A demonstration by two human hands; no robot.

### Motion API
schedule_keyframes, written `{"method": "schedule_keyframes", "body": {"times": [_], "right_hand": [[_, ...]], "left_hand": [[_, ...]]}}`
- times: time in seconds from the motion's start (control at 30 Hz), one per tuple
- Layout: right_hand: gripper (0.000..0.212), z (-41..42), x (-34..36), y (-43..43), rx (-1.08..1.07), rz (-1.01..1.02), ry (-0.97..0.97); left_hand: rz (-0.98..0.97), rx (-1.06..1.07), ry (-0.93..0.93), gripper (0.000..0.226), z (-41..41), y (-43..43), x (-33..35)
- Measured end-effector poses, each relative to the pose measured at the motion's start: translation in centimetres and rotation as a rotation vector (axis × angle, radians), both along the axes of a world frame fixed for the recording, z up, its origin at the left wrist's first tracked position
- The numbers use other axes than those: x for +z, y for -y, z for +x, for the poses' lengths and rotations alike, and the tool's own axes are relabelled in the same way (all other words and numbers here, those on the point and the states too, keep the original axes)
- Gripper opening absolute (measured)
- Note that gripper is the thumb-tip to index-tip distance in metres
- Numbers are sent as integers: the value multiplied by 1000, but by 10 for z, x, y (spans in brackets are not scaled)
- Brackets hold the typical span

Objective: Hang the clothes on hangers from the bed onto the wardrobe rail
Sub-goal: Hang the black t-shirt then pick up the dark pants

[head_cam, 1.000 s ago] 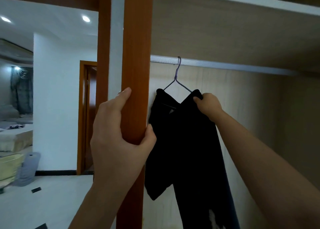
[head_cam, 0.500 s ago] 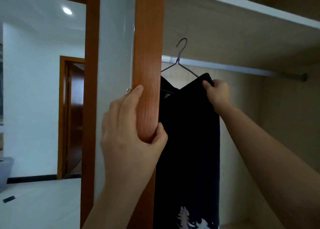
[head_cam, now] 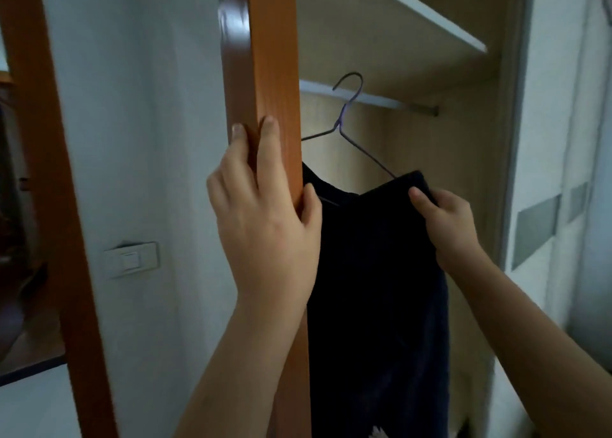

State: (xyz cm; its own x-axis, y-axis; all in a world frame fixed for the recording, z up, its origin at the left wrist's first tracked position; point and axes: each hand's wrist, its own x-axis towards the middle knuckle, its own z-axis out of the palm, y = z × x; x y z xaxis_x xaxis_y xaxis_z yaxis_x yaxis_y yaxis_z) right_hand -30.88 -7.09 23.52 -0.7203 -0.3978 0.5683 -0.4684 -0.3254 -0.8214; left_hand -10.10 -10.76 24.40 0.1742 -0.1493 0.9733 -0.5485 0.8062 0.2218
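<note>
At wardrobe | left hand (head_cam: 265, 235) fingers wrap door frame (head_cam: 268, 73) | right hand (head_cam: 447, 222) fingers pinch dark garment (head_cam: 374, 288)

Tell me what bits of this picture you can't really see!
All in the head view:
- The hanger: its left arm is hidden behind the wooden door frame.
- The dark garment: its bottom is cut off by the lower edge, so its white print barely shows.
- The rail: its left end is hidden by the frame.
- Whether the hook rests on the rail: unclear.
- The right hand: its fingertips are buried in fabric.
</note>
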Motion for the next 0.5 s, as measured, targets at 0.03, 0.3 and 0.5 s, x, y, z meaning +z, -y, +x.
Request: {"method": "schedule_keyframes", "body": {"times": [0.03,0.3,0.5], "right_hand": [[36,2,-9,-14,-20,18,15],[42,-1,-78,-139,-140,182,65],[15,11,-120,-268,-294,344,98]], "left_hand": [[-10,-6,13,60,-1,-1,-5],[-144,-429,337,39,-41,-33,-89],[243,-714,570,49,-85,-46,-150]]}}
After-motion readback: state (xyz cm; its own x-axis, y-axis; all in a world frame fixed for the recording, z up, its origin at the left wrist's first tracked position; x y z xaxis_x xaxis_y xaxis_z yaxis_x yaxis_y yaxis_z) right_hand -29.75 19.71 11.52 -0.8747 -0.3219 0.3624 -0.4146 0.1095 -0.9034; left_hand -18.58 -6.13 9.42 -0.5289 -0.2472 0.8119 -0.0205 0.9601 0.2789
